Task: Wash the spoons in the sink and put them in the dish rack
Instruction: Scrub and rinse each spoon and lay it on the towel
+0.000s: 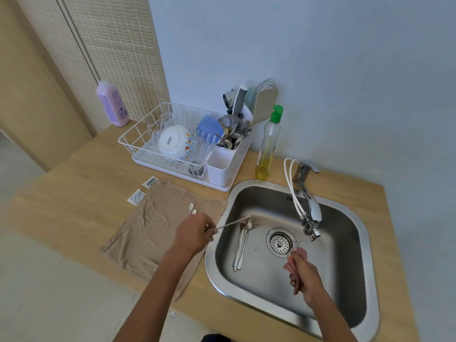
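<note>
Head cam: left hand fingers pinch thin steel spoon over steel sink's left rim; right hand clenched on pink mesh scrubber.

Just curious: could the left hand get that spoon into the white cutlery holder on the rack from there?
Probably yes. The left hand holds the spoon by its handle, and nothing stands between it and the cutlery holder, whose near compartment looks empty.

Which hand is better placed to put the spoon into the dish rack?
Left, probably. The left hand already holds a spoon and is nearer the dish rack; the right hand holds a pink scrubber.
</note>
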Demonstrator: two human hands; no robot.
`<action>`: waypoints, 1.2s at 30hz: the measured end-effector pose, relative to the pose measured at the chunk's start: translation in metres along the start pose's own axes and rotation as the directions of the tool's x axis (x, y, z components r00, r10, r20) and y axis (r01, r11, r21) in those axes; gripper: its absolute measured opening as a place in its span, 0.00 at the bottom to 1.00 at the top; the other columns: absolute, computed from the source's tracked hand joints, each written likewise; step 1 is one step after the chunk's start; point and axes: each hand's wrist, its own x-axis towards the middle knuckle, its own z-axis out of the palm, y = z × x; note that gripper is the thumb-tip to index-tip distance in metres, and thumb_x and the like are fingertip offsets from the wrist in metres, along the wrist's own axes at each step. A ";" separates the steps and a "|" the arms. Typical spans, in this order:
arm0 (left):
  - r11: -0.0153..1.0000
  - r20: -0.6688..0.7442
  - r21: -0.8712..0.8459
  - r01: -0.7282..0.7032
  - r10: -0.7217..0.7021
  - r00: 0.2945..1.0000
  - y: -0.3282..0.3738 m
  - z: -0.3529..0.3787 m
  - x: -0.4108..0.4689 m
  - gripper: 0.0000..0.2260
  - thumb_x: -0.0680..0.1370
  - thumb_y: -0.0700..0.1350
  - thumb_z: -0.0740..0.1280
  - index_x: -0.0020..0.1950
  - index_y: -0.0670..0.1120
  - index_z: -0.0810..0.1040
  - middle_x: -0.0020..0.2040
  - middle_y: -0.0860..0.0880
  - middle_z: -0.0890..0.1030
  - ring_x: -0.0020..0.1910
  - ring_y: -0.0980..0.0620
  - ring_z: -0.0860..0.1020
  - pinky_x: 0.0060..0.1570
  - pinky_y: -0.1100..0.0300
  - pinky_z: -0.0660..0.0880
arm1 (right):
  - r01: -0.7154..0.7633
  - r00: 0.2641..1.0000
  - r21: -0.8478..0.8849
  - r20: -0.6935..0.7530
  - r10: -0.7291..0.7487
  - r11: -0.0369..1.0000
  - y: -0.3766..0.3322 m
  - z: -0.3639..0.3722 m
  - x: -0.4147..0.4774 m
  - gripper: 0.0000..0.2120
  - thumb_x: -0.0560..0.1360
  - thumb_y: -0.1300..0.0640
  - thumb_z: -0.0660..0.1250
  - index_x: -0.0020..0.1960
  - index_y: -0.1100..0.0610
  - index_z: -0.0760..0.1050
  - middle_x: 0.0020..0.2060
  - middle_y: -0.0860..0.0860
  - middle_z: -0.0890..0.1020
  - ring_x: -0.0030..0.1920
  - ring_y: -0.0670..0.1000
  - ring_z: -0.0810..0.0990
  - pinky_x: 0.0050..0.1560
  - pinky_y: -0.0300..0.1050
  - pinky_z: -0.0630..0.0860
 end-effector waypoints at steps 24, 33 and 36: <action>0.983 0.042 0.132 0.126 -0.133 0.990 -0.092 -0.030 0.117 0.15 0.71 0.54 0.76 0.51 0.49 0.79 0.48 0.50 0.81 0.52 0.47 0.80 0.48 0.56 0.72 | 0.022 0.996 0.284 0.074 -0.044 0.959 -0.028 0.036 0.006 0.25 0.79 0.45 0.63 0.25 0.53 0.68 0.18 0.54 0.66 0.20 0.54 0.68 0.31 0.45 0.67; 0.970 -0.011 0.227 -0.088 0.093 0.996 0.022 0.047 0.091 0.12 0.81 0.55 0.60 0.56 0.49 0.76 0.51 0.45 0.82 0.52 0.43 0.80 0.52 0.52 0.74 | -0.146 0.989 0.490 0.099 0.111 0.860 -0.027 0.051 0.026 0.09 0.80 0.53 0.61 0.42 0.50 0.75 0.26 0.49 0.78 0.26 0.45 0.77 0.38 0.43 0.74; 0.951 0.243 0.266 -0.158 0.093 0.966 0.059 0.101 0.087 0.13 0.82 0.50 0.61 0.62 0.46 0.74 0.59 0.43 0.79 0.59 0.42 0.79 0.56 0.52 0.75 | -0.157 0.987 0.524 0.061 0.147 0.837 -0.024 0.050 0.034 0.07 0.80 0.55 0.60 0.45 0.52 0.75 0.29 0.53 0.77 0.24 0.46 0.76 0.29 0.41 0.76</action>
